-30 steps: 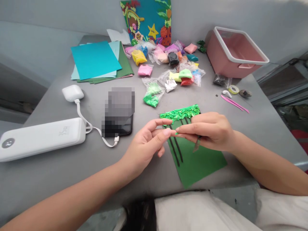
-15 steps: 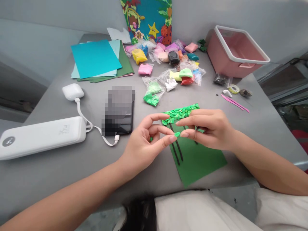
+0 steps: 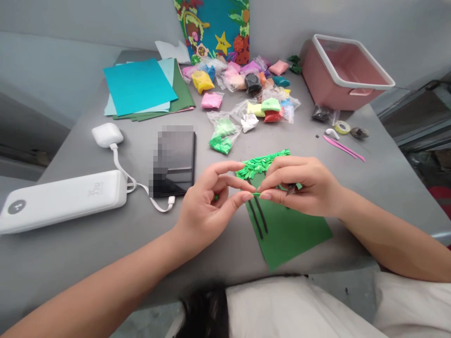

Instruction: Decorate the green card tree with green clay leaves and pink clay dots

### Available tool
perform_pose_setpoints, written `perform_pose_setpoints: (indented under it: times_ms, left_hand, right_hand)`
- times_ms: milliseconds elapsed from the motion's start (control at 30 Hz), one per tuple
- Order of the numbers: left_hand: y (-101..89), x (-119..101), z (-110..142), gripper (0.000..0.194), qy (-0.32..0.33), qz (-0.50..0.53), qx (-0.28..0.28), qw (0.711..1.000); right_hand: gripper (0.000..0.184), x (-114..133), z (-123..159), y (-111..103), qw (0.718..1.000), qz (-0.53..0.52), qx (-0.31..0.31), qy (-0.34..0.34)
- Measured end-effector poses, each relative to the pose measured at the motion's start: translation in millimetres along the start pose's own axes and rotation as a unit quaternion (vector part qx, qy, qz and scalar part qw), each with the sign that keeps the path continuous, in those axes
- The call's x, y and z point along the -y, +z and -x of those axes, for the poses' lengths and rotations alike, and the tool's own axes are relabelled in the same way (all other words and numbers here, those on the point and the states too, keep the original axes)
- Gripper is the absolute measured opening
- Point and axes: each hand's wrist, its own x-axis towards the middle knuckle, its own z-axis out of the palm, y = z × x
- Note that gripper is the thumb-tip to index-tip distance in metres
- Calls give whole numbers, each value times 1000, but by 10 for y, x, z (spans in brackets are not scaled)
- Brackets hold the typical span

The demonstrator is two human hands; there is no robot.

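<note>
A small green clay leaf (image 3: 257,195) is pinched between the thumb and finger of my left hand (image 3: 204,206). Its other end is in the fingertips of my right hand (image 3: 306,188). A lump of green clay (image 3: 216,197) shows in the curled fingers of the left. Tucked into my right hand is a thin dark object (image 3: 291,189), mostly hidden. Below both hands lies a green sheet (image 3: 296,239) bearing dark clay strips (image 3: 259,218). Overlapping bright green clay leaves (image 3: 257,165) cover its far edge, partly hidden by the right hand.
Bagged clay in many colours, including a green bag (image 3: 223,134), lies beyond the sheet. A black phone (image 3: 179,164) and white power bank (image 3: 66,199) are at left. Coloured sheets (image 3: 139,87), a pink bin (image 3: 338,80) and pink tools (image 3: 343,148) lie farther out.
My right fingertips have come in to the clay leaf, which both hands now pinch. The leaf has turned and looks thinner from here.
</note>
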Motion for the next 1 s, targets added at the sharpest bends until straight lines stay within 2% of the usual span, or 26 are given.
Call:
perform_pose_setpoints:
  times_ms: [133, 233, 333, 633, 800, 1000]
  left_hand:
    - [-79, -55, -77, 30, -69, -17, -7, 997]
    - [-137, -51, -153, 29, -137, -56, -12, 989]
    - [-171, -42, -204, 31, -161, -79, 0, 984]
    - [-157, -78, -193, 37, -146, -120, 34, 981]
    - [-160, -32, -170, 37, -121, -137, 46, 982]
    - [-177, 1, -158, 40, -122, -154, 54, 979]
  right_hand:
    - [13, -163, 35, 23, 993, 112, -6, -27]
    - [19, -298, 65, 57, 964, 253, 32, -69]
    - [29, -377, 70, 95, 933, 337, 72, -106]
    - [31, -435, 22, 174, 922, 357, 86, -119]
    - [32, -461, 14, 192, 923, 361, 85, -107]
    - [29, -486, 29, 217, 927, 354, 85, -89]
